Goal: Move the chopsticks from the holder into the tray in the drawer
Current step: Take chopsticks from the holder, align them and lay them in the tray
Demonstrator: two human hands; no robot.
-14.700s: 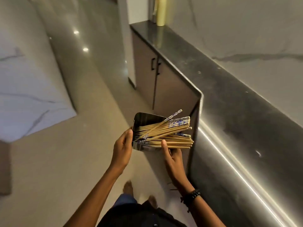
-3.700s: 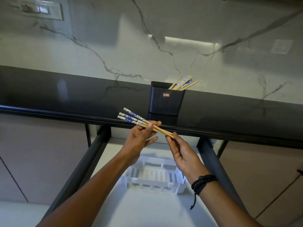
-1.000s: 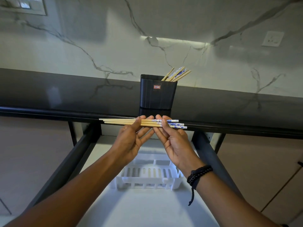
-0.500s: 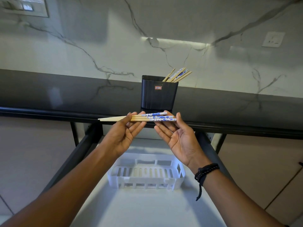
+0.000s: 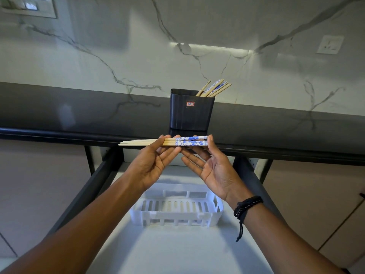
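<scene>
Tan chopsticks (image 5: 189,141) with blue-and-white patterned ends, black holder (image 5: 190,113), white tray (image 5: 173,216), grey-veined white marble wall (image 5: 138,56).

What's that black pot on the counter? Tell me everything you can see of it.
The black holder is a rounded-rectangular cup, matt plastic by its look, with a small red and white label on its front. It stands upright on the dark countertop, in front of the marble wall. A few chopsticks lean out of its right corner. Nothing else touches it.

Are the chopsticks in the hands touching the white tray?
Apart. The head view shows the chopsticks held level by the counter edge; the tray lies well below in the drawer, a plain gap between them.
</scene>
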